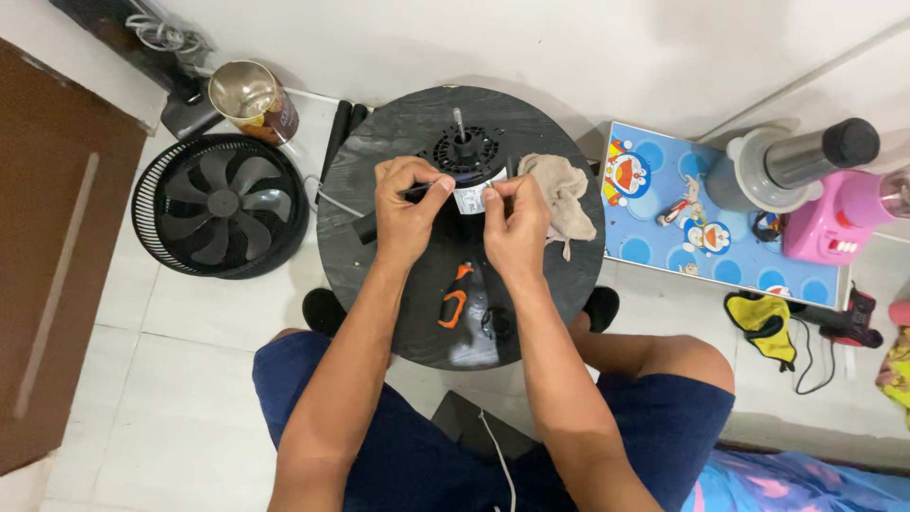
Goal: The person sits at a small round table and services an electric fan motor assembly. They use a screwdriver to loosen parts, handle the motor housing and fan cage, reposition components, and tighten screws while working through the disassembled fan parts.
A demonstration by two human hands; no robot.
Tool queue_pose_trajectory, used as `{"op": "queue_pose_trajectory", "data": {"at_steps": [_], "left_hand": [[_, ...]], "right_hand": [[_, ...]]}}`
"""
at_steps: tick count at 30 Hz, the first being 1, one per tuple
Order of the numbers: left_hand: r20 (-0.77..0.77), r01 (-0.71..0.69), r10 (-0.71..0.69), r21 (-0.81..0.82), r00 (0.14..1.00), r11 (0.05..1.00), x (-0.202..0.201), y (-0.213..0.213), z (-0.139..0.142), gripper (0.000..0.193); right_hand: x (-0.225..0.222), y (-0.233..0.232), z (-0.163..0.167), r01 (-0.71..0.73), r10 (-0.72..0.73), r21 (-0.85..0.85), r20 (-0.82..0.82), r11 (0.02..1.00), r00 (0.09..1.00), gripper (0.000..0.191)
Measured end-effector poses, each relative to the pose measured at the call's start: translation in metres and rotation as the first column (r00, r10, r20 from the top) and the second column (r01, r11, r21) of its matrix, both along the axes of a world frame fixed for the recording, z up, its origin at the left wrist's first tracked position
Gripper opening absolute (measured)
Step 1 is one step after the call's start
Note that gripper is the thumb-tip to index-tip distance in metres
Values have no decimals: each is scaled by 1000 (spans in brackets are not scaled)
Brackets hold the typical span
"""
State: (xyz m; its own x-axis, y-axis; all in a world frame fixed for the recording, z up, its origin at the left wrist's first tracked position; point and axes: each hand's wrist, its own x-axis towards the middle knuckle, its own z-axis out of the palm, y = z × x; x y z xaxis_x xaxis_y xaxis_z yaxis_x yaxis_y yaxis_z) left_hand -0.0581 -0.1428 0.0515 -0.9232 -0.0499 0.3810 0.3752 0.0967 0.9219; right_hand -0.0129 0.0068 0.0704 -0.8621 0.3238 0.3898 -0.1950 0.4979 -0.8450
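Head view. A seated person works a black fan motor (464, 152) that stands at about twelve o'clock on a round black work board (379, 190) held over the lap. The left hand (406, 204) pinches a thin dark tool or lead between thumb and forefinger, the other fingers curled under; what exactly it is cannot be told. The right hand (517, 223) has its fingertips pressed together on the white label (471, 197) at the near face of the motor, pinching something small there.

To do this well, judged from the pose, both wrists should stay braced on the board so that the pinch remains steady, and the motor should not be allowed to rock on its base.

The motor is round and black with a slotted vent ring and a bare metal shaft (459, 121) pointing up and away. At three o'clock from it lies a beige rag (564, 194); at six o'clock, an orange-handled screwdriver (455, 294). At nine o'clock, off the board, rests a black fan grille with blades (220, 204).
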Motion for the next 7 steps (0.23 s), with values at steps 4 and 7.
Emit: {"op": "queue_pose_trajectory", "data": {"at_steps": [4,7], "left_hand": [[-50,-2,1,-20,999,1000,6,7,3,11],[-71,-8,3,-71,998,997,9,11,7,12]], "right_hand": [[8,5,-2,37,-38,21,28,999,999,12],[13,10,-7,49,-50,53,25,997,998,13]]}}
